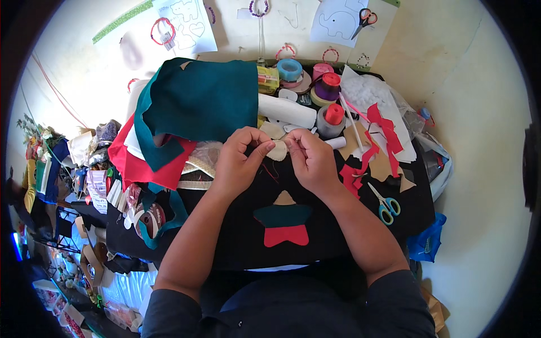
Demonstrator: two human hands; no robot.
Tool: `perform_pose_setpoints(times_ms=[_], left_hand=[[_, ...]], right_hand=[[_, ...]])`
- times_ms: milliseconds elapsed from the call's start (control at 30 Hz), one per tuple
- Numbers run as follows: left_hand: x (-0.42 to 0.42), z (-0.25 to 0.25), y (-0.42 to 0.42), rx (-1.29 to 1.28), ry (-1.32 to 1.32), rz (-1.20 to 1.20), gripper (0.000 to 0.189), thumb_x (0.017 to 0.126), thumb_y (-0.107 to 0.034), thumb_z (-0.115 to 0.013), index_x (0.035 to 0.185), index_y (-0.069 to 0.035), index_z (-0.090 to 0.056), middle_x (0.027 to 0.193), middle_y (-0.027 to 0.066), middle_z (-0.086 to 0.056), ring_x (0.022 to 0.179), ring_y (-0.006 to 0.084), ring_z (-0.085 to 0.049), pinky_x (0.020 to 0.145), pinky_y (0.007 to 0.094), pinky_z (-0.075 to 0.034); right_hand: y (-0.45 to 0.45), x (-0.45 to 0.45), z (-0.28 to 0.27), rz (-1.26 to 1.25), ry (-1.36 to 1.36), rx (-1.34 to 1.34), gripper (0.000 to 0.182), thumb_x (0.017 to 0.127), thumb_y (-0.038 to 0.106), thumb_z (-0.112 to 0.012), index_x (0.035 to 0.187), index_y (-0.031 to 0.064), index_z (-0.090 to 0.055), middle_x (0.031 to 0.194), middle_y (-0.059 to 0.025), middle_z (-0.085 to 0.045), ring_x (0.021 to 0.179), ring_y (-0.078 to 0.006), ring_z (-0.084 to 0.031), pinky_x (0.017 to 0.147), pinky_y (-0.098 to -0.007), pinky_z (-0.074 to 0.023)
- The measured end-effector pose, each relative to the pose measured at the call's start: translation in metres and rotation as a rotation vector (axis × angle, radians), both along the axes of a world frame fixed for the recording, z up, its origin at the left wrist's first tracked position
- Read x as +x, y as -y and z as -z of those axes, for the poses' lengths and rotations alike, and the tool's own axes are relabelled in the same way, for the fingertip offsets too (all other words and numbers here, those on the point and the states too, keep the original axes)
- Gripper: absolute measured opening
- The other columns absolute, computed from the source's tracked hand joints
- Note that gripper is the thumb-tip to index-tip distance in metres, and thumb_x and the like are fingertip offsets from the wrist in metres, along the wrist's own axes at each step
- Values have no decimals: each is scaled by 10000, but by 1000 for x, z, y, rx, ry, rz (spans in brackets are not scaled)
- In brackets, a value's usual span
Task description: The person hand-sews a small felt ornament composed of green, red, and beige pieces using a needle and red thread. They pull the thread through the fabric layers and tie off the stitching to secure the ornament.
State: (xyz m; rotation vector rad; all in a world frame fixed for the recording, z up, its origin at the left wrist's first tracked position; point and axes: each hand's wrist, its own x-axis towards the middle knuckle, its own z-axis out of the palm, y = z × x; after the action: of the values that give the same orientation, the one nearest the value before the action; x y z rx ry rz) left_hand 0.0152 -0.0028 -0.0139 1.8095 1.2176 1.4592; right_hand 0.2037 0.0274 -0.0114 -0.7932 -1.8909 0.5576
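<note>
A small cream felt piece (277, 151) is held up over the black-covered table. My left hand (245, 156) pinches its left edge between thumb and forefinger. My right hand (309, 157) has thumb and fingertips together at the piece's right edge; whether a needle is between them is too small to tell. A thin dark red thread (270, 172) hangs just below. Nearer my body, a star-shaped figure of tan, dark green and red felt (283, 219) lies flat on the cloth.
Dark green felt (203, 99) and red felt (169, 171) are heaped at left. Ribbon rolls (289, 69), a thread cone (330, 120) and white stuffing (365, 91) stand behind. Felt scraps (382, 131) and blue-handled scissors (385, 207) lie at right. A ribbon spool (150, 217) is at front left.
</note>
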Motion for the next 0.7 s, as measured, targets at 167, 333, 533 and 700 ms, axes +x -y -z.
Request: perform_pose_setpoints(times_ms=[167, 333, 533, 700], left_hand=[[-2, 0, 0, 23, -67, -79, 99, 976, -89, -660, 934, -19, -604, 823, -26, -553, 770, 61, -485, 701, 225, -414], [-3, 0, -1, 60, -84, -149, 109, 967, -98, -659, 926, -13, -605, 811, 13, -561, 761, 111, -499, 710, 261, -426], [-5, 2, -4, 40, -30, -190, 153, 968, -135, -652, 909, 0, -611, 804, 72, -590, 752, 178, -542, 714, 308, -445], [-7, -11, -1, 268, -346, -227, 216, 1017, -173, -589, 895, 4, -596, 819, 94, -601, 764, 209, -580, 740, 312, -448]], right_hand=[[-6, 2, -6, 2, 87, 108, 79, 934, 93, -633, 956, 36, -582, 789, -157, -630, 729, -361, -639, 617, -423, -479], [-12, 9, -4, 87, 109, 205, 71, 921, 79, -626, 952, 37, -577, 804, -160, -626, 788, -381, -638, 657, -455, -480], [-16, 4, -2, 59, 79, 209, 62, 925, 74, -609, 956, 40, -569, 799, -158, -625, 792, -388, -633, 664, -461, -478], [-17, 6, -3, 57, 15, 171, 66, 931, 96, -613, 948, 39, -583, 744, -163, -626, 726, -373, -642, 618, -446, -477]])
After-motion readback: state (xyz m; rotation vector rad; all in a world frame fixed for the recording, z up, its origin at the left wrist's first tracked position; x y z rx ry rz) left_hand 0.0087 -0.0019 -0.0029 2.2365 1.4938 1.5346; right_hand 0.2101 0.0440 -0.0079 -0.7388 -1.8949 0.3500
